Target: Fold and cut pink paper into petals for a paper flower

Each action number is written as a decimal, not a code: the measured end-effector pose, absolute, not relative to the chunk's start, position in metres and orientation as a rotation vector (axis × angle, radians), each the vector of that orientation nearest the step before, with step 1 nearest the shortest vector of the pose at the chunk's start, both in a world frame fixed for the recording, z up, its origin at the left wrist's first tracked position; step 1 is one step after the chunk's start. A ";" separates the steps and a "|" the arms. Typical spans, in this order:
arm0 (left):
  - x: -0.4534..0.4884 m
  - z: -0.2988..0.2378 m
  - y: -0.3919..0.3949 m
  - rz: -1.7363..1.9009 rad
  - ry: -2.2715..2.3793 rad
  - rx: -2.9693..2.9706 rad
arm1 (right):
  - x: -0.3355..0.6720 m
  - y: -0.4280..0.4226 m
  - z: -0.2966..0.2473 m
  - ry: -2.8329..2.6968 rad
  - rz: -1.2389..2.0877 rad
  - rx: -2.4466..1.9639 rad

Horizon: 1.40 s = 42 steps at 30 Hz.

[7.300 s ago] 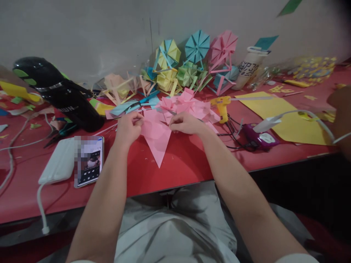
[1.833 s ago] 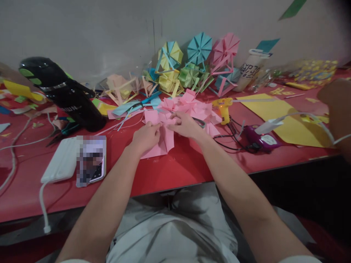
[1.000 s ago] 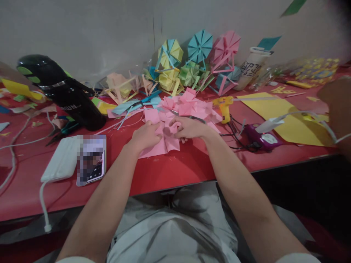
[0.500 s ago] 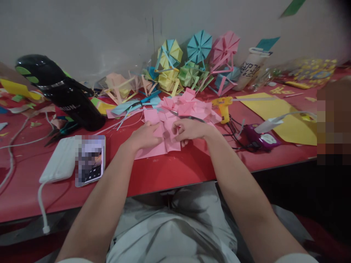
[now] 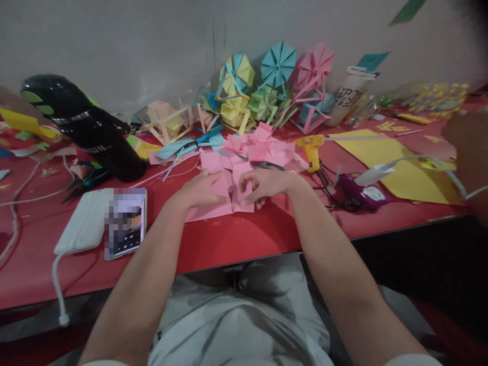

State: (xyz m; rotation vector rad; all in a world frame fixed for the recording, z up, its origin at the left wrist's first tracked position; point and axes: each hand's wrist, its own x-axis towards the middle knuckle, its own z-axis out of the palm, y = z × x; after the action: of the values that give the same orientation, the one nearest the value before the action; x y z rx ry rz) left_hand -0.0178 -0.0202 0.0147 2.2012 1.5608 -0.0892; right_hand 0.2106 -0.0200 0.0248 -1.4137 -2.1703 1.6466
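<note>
A sheet of pink paper [image 5: 241, 175], creased and partly folded, lies on the red table in front of me. My left hand [image 5: 204, 190] grips its left part, the thumb on top and some fingers hidden by paper. On the right part, my right hand [image 5: 265, 184] pinches the paper with curled fingers near its lower right edge. More pink paper [image 5: 208, 209] lies flat under my left hand. Just behind both hands is a heap of folded pink paper pieces [image 5: 263, 145], with dark-handled scissors [image 5: 269, 165] partly covered by it.
A black bottle [image 5: 102, 140], white power bank [image 5: 82, 221] and phone [image 5: 133, 229] stand or lie at left. Folded paper wheels [image 5: 278, 66] line the wall. Right are a yellow glue gun [image 5: 312, 150], purple device [image 5: 364, 190], yellow sheet [image 5: 400, 168] and a person's arm [image 5: 473, 152].
My right hand and the paper's lower right edge have shifted slightly right and toward me. My left hand stays nearly in place on the paper.
</note>
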 end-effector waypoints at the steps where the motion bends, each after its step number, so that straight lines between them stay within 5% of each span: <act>1: -0.018 0.014 -0.020 -0.087 1.559 2.203 | 0.211 -0.020 0.025 -2.179 1.645 -1.419; 15: -0.023 0.006 -0.019 0.062 1.537 2.177 | 0.219 -0.021 0.025 -2.291 1.648 -1.353; 23: -0.030 0.020 -0.031 0.386 1.605 2.171 | 0.205 -0.013 0.014 -2.230 1.025 -1.110; 32: -0.046 0.012 -0.026 0.251 1.775 1.940 | 0.191 0.002 -0.016 -1.942 0.785 -1.308; 42: -0.048 0.012 -0.024 0.274 1.780 1.941 | 0.208 -0.005 0.011 -1.976 0.405 -1.626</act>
State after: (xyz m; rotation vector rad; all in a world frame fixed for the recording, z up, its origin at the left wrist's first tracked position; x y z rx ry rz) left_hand -0.0481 -0.0238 0.0120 1.9409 1.7798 0.2736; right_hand 0.2084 -0.0051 0.0113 -1.6264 -1.9763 0.4049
